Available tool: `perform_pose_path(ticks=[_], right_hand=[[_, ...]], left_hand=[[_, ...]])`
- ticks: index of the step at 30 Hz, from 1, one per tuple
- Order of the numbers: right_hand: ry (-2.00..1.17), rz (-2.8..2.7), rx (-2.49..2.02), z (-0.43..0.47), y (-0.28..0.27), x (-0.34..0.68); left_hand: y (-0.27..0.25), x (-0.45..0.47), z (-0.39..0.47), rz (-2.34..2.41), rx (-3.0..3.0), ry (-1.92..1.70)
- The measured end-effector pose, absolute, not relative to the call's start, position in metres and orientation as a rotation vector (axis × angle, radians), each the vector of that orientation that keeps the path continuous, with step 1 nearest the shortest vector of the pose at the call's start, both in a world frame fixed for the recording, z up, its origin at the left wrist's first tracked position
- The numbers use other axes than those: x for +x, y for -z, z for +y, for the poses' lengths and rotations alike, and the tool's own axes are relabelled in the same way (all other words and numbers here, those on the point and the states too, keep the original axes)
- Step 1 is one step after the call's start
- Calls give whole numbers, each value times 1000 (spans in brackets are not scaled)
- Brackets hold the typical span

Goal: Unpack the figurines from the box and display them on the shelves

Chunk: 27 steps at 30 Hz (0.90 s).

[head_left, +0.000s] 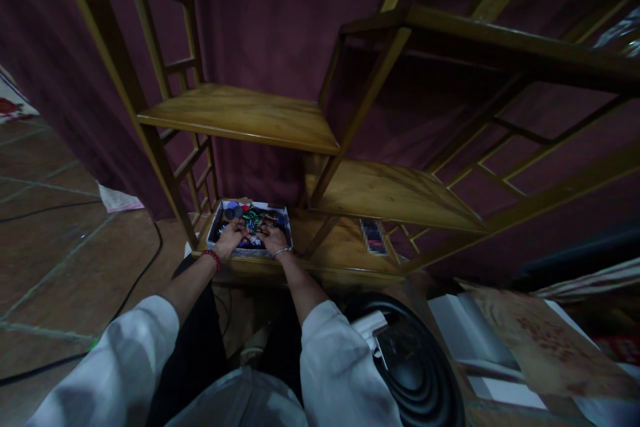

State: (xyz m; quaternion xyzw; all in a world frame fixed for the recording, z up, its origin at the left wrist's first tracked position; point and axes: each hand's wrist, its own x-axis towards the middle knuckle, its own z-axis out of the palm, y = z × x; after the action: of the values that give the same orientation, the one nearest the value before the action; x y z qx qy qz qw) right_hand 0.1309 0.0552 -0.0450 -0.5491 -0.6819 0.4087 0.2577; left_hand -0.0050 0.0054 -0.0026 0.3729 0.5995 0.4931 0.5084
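Observation:
A shallow white-walled box [215, 221] sits on the bottom shelf, filled with a jumble of small items [260, 217], some dark, some shiny green. My left hand [233, 236], with a red bead bracelet at the wrist, reaches into its left half. Inside the right half is my right hand [273, 239], wearing a silvery bracelet. Both hands have their fingers bent inward among the small items, facing each other. What they pinch is too small and dark to name. A dark round piece [230, 213] and a red one [245, 208] lie near the left hand.
The wooden shelf unit has a board [240, 113] above the box and another shelf [395, 193] to the right. A blurred dark packet [374, 237] lies on the bottom board. Beside my right leg stands a black ridged round object [430, 373]. Cables [145, 270] cross the tiled floor.

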Motion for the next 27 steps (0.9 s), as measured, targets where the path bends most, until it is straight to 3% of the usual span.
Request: perform_pose_path(ticks=[27], right_hand=[[-943, -2013, -1535, 41, 17, 133]], left_hand=[[-9, 10, -3, 1352, 769, -1282]])
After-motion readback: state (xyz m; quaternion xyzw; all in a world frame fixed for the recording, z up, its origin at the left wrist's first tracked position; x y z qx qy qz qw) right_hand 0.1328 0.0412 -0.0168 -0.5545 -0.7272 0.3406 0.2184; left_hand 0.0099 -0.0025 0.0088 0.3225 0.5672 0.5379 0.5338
